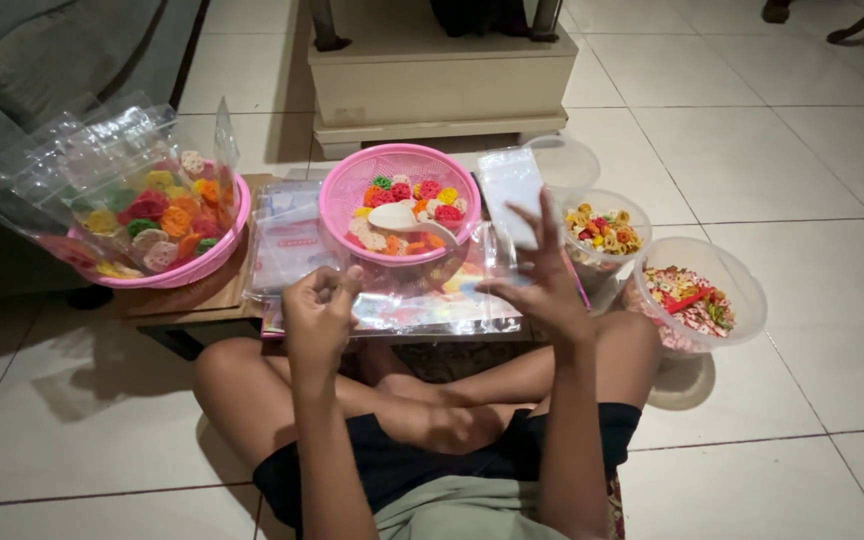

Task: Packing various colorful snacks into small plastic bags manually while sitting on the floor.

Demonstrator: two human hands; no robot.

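I sit cross-legged on the tiled floor. My left hand (320, 308) pinches the left edge of a clear plastic bag (432, 290) with closed fingers. My right hand (544, 272) holds the bag's right side, fingers spread upward. The bag hangs stretched between both hands, just in front of a pink basket (352, 190) filled with colourful flower-shaped crackers and a white scoop (402, 217).
A second pink basket (214, 258) of crackers, partly covered by clear bags (102, 150), sits at the left on a low wooden board (187, 298). Clear tubs of small snacks (604, 232) (697, 295) stand at the right. A beige stand (442, 80) is behind, a grey sofa (32, 60) to the left.
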